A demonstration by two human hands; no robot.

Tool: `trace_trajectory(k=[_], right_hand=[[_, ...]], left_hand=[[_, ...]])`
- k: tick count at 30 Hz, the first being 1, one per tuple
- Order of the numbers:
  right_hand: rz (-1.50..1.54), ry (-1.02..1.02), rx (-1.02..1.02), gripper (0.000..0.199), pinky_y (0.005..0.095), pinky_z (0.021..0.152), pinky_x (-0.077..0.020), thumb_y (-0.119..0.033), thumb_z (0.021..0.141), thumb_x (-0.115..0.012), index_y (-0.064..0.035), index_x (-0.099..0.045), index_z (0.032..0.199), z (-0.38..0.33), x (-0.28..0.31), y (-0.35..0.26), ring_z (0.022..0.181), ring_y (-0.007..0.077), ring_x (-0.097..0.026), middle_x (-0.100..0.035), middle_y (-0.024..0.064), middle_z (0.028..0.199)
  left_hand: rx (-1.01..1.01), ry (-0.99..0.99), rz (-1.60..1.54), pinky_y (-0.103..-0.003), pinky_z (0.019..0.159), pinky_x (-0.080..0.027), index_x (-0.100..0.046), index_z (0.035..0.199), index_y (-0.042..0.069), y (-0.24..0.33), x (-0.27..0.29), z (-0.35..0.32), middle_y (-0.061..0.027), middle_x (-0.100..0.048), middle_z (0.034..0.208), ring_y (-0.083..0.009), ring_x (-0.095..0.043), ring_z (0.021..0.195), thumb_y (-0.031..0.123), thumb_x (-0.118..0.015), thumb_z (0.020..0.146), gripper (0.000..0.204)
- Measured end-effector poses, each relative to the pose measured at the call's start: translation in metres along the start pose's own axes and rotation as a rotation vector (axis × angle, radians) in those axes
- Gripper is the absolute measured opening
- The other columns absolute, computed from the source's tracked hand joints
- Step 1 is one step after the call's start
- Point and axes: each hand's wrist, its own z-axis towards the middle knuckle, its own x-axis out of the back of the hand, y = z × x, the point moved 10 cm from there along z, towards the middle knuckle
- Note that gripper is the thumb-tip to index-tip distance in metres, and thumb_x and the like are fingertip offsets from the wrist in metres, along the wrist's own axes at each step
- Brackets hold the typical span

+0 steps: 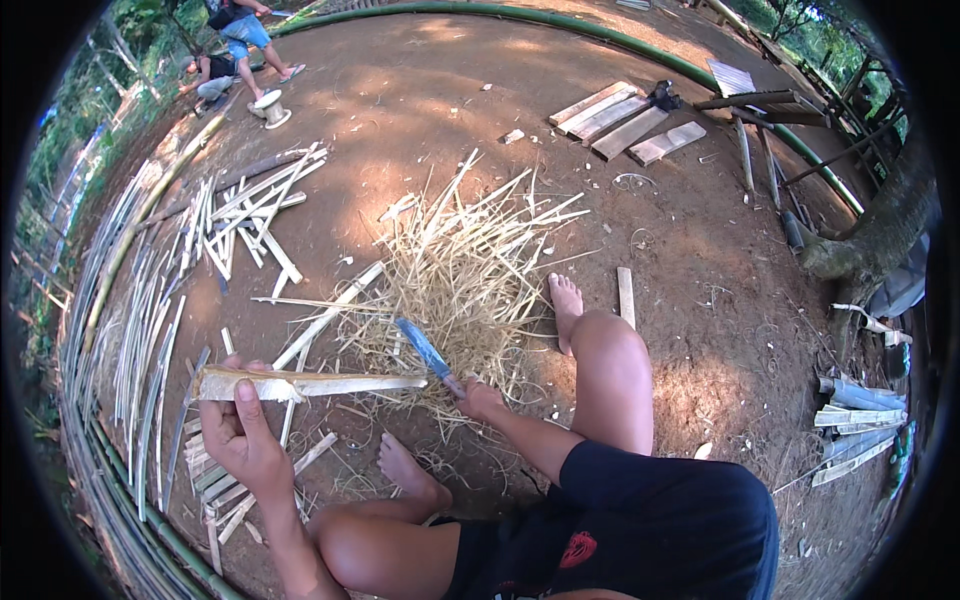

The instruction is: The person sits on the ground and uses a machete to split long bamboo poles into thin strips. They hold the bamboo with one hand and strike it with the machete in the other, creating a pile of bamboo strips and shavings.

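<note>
My left hand (246,432) is closed round the wide end of a split bamboo piece (330,385), thumb on the near side and fingers behind. The piece lies level and tapers toward the right, its pale inner face showing. In my right hand (480,400) is the handle of a knife (425,350) with a bluish blade, pointing up and to the left. The blade stands just beyond the thin end of the bamboo; whether they touch I cannot tell. Behind the knife spreads a heap of pale bamboo shavings (460,260) on the dirt.
Split bamboo strips (255,215) and long thin canes (130,330) lie at the left. Short pieces (225,490) are stacked beside my left leg. Boards (630,130) rest at the far right, near a tree trunk (880,230). Two people (235,60) are at the far left.
</note>
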Motion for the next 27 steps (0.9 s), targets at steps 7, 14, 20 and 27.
trace_trajectory(k=[7, 14, 20, 27], right_hand=[[0.238, 0.177, 0.236, 0.063, 0.0455, 0.088, -0.0492, -0.047, 0.079, -0.059, 0.0041, -0.051, 0.115, -0.055, 0.065, -0.06, 0.104, 0.0391, -0.062, -0.063, 0.0274, 0.11], [1.032, -0.085, 0.186, 0.039, 0.0309, 0.044, -0.0464, -0.035, 0.098, -0.05, 0.002, -0.057, 0.109, -0.091, 0.132, -0.099, 0.046, 0.0145, -0.05, -0.047, 0.0031, 0.056], [1.308, -0.058, 0.346, 0.032, 0.0252, 0.041, -0.0427, -0.034, 0.096, -0.057, -0.0023, -0.054, 0.09, -0.171, 0.21, -0.141, 0.045, 0.0085, -0.045, -0.046, -0.0006, 0.058], [1.102, 0.36, 0.868, 0.03, 0.0223, 0.044, -0.0407, -0.021, 0.091, -0.063, -0.001, -0.049, 0.109, -0.241, 0.287, -0.149, 0.05, 0.007, -0.049, -0.051, -0.0016, 0.066]], left_hand=[[-0.063, -0.054, 0.025, -0.027, 0.085, -0.045, -0.056, 0.122, -0.007, 0.014, -0.015, 0.002, -0.0106, -0.064, 0.105, -0.0123, -0.059, 0.092, 0.014, -0.052, 0.1, 0.031], [0.003, -0.072, 0.112, -0.023, 0.071, -0.044, -0.059, 0.12, -0.003, 0.011, -0.015, 0.003, -0.0054, -0.063, 0.1, -0.0083, -0.056, 0.085, 0.018, -0.054, 0.099, 0.03], [-0.041, 0.035, 0.041, -0.024, 0.058, -0.04, -0.06, 0.103, -0.004, 0.021, -0.006, 0.005, -0.0033, -0.06, 0.076, -0.0065, -0.049, 0.066, 0.015, -0.055, 0.099, 0.02], [-0.159, 0.217, 0.057, -0.025, 0.054, -0.046, -0.061, 0.108, -0.003, 0.043, 0.006, 0.027, -0.0069, -0.065, 0.082, -0.0081, -0.058, 0.069, 0.013, -0.059, 0.096, 0.021]])
